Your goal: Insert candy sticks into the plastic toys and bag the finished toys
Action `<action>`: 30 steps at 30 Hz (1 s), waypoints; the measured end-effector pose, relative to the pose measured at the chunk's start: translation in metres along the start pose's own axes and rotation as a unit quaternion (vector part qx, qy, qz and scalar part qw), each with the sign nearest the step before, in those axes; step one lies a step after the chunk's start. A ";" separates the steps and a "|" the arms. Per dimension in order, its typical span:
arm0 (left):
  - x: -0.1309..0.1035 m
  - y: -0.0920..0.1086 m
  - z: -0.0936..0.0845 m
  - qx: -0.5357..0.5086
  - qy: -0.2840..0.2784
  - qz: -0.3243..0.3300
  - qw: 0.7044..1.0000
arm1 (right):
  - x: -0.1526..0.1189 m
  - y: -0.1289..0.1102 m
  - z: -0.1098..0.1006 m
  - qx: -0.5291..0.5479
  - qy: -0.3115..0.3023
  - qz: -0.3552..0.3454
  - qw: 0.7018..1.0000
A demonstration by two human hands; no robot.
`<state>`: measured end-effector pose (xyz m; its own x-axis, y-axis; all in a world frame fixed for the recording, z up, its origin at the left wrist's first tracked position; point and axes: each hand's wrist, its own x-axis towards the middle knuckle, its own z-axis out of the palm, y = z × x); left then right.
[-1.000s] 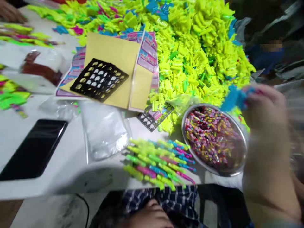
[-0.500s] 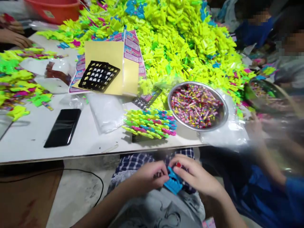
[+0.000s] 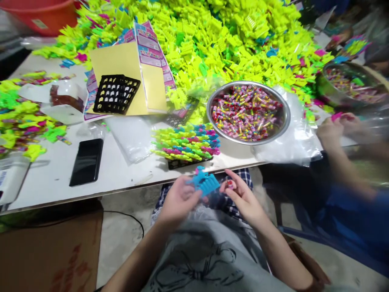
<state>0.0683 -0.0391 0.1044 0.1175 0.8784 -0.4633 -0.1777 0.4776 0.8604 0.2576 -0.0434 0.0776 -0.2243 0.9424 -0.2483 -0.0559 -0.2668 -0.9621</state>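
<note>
Toy (image 3: 209,185), blue plastic, is pinched in our left hand (image 3: 180,197), just off the table's (image 3: 117,172) near edge. It pokes out right of that grip, long side roughly left to right. Our right hand (image 3: 245,199), nipping a small red bit (image 3: 230,184), sits just beside its right end.

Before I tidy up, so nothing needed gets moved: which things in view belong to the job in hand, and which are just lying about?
In use:
blue plastic toy, in the left hand
small red piece, in the right hand
probably the steel bowl of wrapped candies and the yellow toy pile

Apparently lying about:
black smartphone
printed cardboard box
</note>
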 end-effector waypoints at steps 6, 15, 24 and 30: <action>-0.003 -0.001 -0.004 0.005 -0.002 0.022 1.000 | -0.003 0.004 0.027 0.098 0.022 0.033 0.994; -0.001 -0.016 0.014 -0.155 0.025 0.062 0.986 | 0.001 -0.006 0.060 -0.115 0.134 -0.069 0.982; 0.000 0.009 0.014 -0.228 0.061 0.085 0.968 | -0.013 -0.009 0.067 -0.012 0.046 -0.027 0.999; -0.001 0.007 0.010 -0.263 0.023 0.049 0.963 | -0.011 -0.011 0.069 0.137 0.035 0.108 0.984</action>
<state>0.0763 -0.0365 0.1129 0.0338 0.9138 -0.4047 -0.6578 0.3251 0.6794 0.1932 -0.0650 0.0983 -0.1926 0.8672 -0.4592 -0.2771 -0.4969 -0.8224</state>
